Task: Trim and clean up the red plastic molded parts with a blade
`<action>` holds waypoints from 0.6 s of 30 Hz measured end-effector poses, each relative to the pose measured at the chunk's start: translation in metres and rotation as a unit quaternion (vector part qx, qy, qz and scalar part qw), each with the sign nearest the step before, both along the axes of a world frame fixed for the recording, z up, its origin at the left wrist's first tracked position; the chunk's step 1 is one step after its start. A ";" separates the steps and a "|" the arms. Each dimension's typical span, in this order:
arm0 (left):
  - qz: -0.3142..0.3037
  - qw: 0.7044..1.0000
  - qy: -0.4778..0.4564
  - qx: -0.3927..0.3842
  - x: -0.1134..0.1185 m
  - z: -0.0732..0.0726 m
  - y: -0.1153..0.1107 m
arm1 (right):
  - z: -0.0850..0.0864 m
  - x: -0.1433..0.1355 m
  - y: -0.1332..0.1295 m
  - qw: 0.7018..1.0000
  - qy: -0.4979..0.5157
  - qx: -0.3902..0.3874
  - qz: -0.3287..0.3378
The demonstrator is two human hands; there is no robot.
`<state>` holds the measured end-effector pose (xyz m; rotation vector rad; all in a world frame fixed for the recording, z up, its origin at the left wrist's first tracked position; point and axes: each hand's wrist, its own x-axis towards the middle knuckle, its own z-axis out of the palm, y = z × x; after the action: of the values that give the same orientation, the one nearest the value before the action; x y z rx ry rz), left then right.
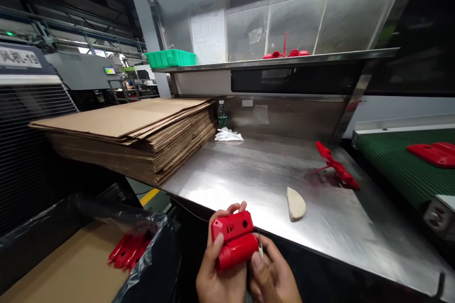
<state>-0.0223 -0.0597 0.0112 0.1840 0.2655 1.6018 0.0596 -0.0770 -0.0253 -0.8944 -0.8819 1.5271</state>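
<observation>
Both hands hold a red housing [234,244] just off the steel table's [256,175] near edge: the left hand [216,270] wraps it, the right hand [272,277] pinches a thin blade [260,247] against its side. A steady grip and shallow strokes would suit trimming. Cardboard [131,132] is stacked at the left edge.

Red housing [234,241], green ribbed belt [398,170], brown cardboard stack [142,137].

One red plastic housing [234,241] sits in the grip. Beyond it lie one pale wedge [295,203], one red sprue [336,165], one white cloth [228,135], one bottle [222,114] and one cardboard stack [135,137]. Two red parts [432,154] lie far right.
</observation>
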 end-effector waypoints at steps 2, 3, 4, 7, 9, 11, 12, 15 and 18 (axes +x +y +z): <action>-0.001 0.999 0.048 0.026 -0.007 -0.002 -0.008 | 0.005 0.003 0.005 0.999 0.007 -0.014 0.030; -0.010 0.997 0.065 0.027 -0.011 -0.002 -0.011 | 0.009 0.007 0.007 0.999 0.008 -0.013 0.035; -0.024 0.996 0.078 0.021 -0.017 -0.001 -0.013 | 0.014 0.012 0.008 0.999 0.005 -0.007 0.043; -0.069 0.988 0.136 -0.029 -0.034 0.003 -0.015 | 0.032 0.026 0.010 0.996 -0.040 0.019 0.075; -0.092 0.972 0.211 -0.053 -0.041 0.005 -0.012 | 0.046 0.032 0.013 0.988 -0.098 0.034 0.112; -0.108 0.950 0.288 -0.041 -0.043 0.003 -0.009 | 0.057 0.032 0.017 0.976 -0.157 0.045 0.145; -0.114 0.943 0.311 -0.026 -0.041 0.000 -0.007 | 0.060 0.031 0.019 0.970 -0.182 0.054 0.151; -0.117 0.942 0.316 0.004 -0.034 -0.016 -0.001 | 0.052 0.020 0.025 0.964 -0.218 0.078 0.132; -0.085 0.949 0.302 -0.009 -0.029 -0.037 0.007 | 0.025 0.004 0.032 0.973 -0.185 0.071 0.118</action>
<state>-0.0518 -0.0529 -0.0261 0.6703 0.7164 1.3361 0.0639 -0.0447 -0.0004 -1.0143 -1.3918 1.4958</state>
